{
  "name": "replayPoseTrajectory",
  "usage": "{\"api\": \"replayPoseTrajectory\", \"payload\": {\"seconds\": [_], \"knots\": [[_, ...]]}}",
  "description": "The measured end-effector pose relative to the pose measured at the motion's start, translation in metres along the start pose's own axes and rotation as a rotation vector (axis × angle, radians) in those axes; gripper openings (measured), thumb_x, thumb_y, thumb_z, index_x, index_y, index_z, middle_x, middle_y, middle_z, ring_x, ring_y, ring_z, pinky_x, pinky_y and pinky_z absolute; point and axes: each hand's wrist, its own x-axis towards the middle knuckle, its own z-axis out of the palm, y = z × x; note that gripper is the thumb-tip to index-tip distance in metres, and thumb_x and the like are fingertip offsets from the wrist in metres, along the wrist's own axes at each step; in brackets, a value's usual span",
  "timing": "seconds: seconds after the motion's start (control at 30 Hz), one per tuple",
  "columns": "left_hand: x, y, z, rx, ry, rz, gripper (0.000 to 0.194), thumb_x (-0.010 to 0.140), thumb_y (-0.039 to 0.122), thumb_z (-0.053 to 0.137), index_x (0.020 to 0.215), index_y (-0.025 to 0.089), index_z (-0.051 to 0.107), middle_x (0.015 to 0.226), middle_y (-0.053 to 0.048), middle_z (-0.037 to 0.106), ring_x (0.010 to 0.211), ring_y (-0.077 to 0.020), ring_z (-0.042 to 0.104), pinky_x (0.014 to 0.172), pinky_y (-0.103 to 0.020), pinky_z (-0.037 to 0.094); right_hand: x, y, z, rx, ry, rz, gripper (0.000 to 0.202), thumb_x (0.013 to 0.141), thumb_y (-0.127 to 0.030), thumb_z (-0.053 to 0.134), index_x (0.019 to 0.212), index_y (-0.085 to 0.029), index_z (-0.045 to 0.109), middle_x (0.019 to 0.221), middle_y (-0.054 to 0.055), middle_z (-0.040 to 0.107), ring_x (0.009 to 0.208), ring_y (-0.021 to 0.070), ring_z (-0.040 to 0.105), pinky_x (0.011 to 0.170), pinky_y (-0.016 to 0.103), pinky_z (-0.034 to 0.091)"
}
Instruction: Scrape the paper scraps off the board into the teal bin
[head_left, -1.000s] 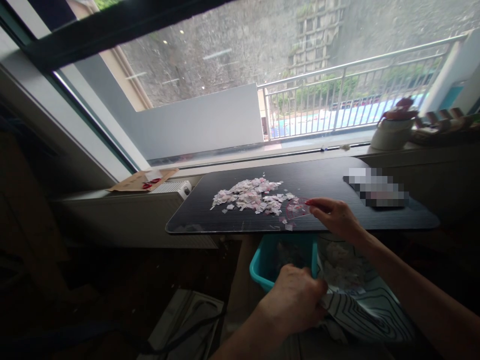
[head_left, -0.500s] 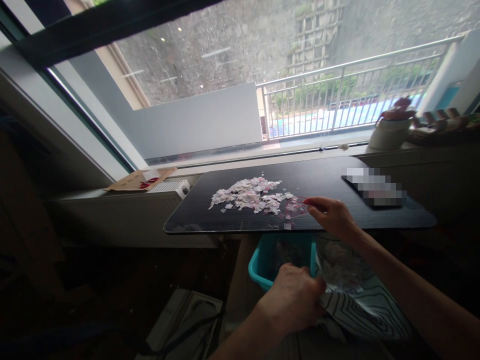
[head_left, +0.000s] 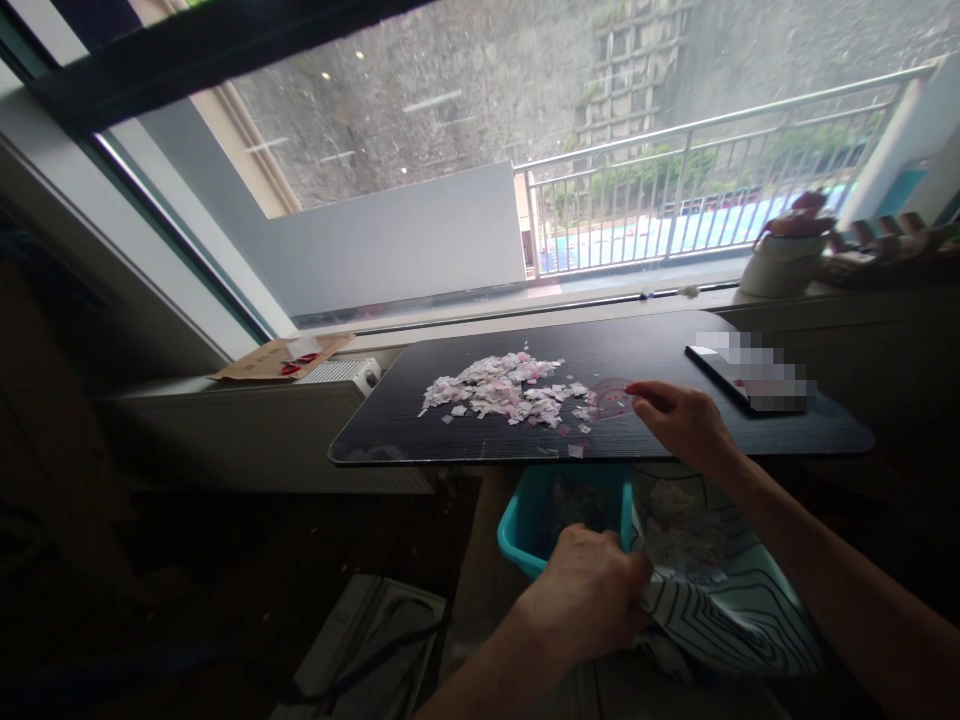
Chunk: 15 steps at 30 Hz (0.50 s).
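A loose pile of small white and pinkish paper pieces [head_left: 499, 388] lies on the dark table [head_left: 420, 440]. Just right of the pile, my right hand [head_left: 671, 415] pinches a clear plastic piece with red markings [head_left: 610, 402], held low over the tabletop. Below the table's front edge, my left hand [head_left: 592, 580] is closed on the near rim of a turquoise basket [head_left: 517, 545]. Something dark and hard to make out is inside the basket. Beside it, a black-and-white patterned cloth [head_left: 750, 620] has more paper scraps [head_left: 682, 530] on it.
A phone [head_left: 739, 380] rests on the table's right side. Behind the table runs a windowsill with a white pot [head_left: 784, 262]. At the left, a brown paper bag [head_left: 262, 362] with red scissors lies beside a radiator [head_left: 341, 372].
My right hand has moved a little to the right with the clear plastic piece, away from the pile. My left hand has stayed at the basket.
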Motion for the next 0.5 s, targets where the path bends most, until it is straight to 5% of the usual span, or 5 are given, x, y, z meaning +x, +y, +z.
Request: {"api": "replayPoseTrajectory", "payload": {"seconds": [0.27,0.5], "knots": [[0.0,0.001,-0.002,-0.008,-0.03,-0.001,0.019,0.077,0.036,0.06,0.084,0.019,0.065,0.074,-0.005,0.064,0.07,-0.0223,0.062,0.064,-0.03,0.041,0.0,-0.008,0.014,0.057,-0.09,-0.07,0.027,0.076,-0.029,0.054,0.093,-0.021,0.073,0.081,0.003,0.074,0.069,0.0176,0.066,0.065,0.028,0.049],[0.001,0.001,-0.002,-0.023,-0.038,-0.007,0.021,0.078,0.038,0.06,0.085,0.019,0.065,0.076,-0.005,0.064,0.071,-0.0225,0.061,0.066,-0.031,0.043,-0.002,0.001,-0.001,-0.022,-0.022,-0.046,0.026,0.075,-0.029,0.055,0.09,-0.021,0.074,0.074,0.003,0.073,0.064,0.0172,0.065,0.063,0.028,0.049]]}}
